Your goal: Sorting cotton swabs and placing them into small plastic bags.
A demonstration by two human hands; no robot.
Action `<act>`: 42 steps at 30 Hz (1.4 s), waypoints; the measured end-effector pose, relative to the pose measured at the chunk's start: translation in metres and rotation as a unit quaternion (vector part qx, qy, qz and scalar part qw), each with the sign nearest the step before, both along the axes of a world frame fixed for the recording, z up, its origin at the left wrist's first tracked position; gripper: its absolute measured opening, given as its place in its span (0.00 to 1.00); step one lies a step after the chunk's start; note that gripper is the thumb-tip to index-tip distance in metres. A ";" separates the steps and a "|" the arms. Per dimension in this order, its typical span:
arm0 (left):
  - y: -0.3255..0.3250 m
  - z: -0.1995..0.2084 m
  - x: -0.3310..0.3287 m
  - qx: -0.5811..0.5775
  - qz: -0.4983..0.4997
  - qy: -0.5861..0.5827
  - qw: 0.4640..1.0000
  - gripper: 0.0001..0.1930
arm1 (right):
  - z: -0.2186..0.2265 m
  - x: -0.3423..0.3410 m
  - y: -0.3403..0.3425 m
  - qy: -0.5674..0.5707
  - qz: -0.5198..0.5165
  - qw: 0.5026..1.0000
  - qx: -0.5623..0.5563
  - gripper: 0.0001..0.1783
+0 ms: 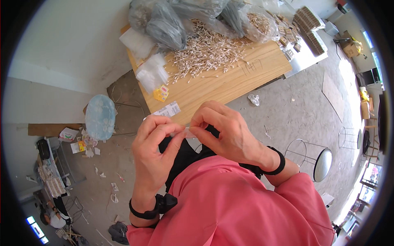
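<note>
My left hand [156,143] and my right hand [227,129] meet in front of my body, just off the near edge of the wooden table [213,92]. Both pinch a small piece of clear plastic film [189,133] between thumb and fingers; it looks like a little bag, mostly covered by my fingertips. Beyond them a loose heap of cotton swabs [209,55] is spread over the table. Clear plastic bags [152,74], yellow printed cards [161,93] and a white printed sheet [168,109] lie along the table's left side.
Grey plastic bags [164,26] and a clear bag of swabs [258,24] crowd the far side. A blue-covered stool [100,117] stands left, a round stool [323,165] right. Crumpled plastic [253,99] and scraps litter the floor. Another person [57,219] is at far lower left.
</note>
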State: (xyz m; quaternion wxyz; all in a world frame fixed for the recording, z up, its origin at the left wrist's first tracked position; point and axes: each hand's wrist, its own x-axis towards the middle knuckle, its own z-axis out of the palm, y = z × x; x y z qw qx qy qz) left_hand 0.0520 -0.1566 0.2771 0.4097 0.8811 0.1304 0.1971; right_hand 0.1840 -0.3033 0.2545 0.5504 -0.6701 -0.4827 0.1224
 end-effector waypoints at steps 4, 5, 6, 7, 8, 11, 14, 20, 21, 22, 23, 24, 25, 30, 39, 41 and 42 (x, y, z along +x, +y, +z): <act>0.001 0.007 0.000 -0.063 0.014 -0.010 0.998 0.07 | 0.008 0.003 -0.002 0.037 -0.005 0.999 0.013 0.08; 0.004 0.008 0.000 -0.062 0.012 -0.017 0.998 0.06 | 0.011 0.004 -0.004 0.051 -0.013 0.998 0.020 0.08; 0.007 0.008 -0.001 -0.061 0.009 -0.025 0.998 0.06 | 0.009 0.006 -0.006 0.052 -0.014 0.998 0.020 0.08; 0.008 0.008 -0.001 -0.061 0.008 -0.024 0.998 0.06 | 0.006 0.009 -0.009 0.035 -0.007 0.999 0.023 0.08; 0.009 0.008 -0.002 -0.084 0.009 -0.026 0.996 0.05 | 0.004 0.010 -0.010 0.018 -0.001 1.000 0.026 0.08; 0.007 0.007 -0.001 -0.141 0.014 -0.030 0.989 0.05 | 0.008 0.010 -0.011 0.056 -0.002 0.998 0.016 0.06; 0.007 0.008 0.000 -0.197 0.006 -0.023 0.980 0.05 | 0.012 0.015 -0.012 0.083 0.018 0.996 0.008 0.04; 0.008 0.009 0.000 -0.272 -0.022 0.011 0.962 0.05 | 0.008 0.017 -0.016 0.236 0.035 0.971 -0.009 0.04; 0.008 0.010 0.000 -0.287 -0.025 0.018 0.957 0.05 | 0.008 0.017 -0.016 0.236 0.034 0.971 -0.009 0.04; 0.008 0.011 0.000 -0.287 -0.026 0.018 0.957 0.05 | 0.008 0.018 -0.016 0.248 0.039 0.968 -0.007 0.05; 0.008 0.011 0.000 -0.301 -0.026 0.018 0.953 0.05 | 0.008 0.018 -0.017 0.259 0.043 0.965 -0.005 0.05; 0.008 0.011 0.001 -0.314 -0.027 0.019 0.949 0.05 | 0.008 0.018 -0.017 0.259 0.042 0.965 -0.005 0.05; 0.008 0.011 0.001 -0.314 -0.028 0.019 0.949 0.05 | 0.008 0.018 -0.018 0.270 0.046 0.962 -0.005 0.05; 0.007 0.011 0.001 -0.340 -0.042 0.021 0.939 0.06 | 0.007 0.019 -0.019 0.288 0.055 0.956 -0.006 0.06; 0.005 0.009 0.001 -0.308 -0.047 0.023 0.950 0.05 | 0.007 0.020 -0.022 0.299 0.051 0.953 -0.016 0.07; 0.004 0.009 0.002 -0.314 -0.043 0.022 0.948 0.05 | 0.006 0.020 -0.022 0.298 0.048 0.953 -0.013 0.06; 0.004 0.010 0.002 -0.321 -0.040 0.021 0.946 0.05 | 0.005 0.020 -0.022 0.298 0.047 0.953 -0.013 0.06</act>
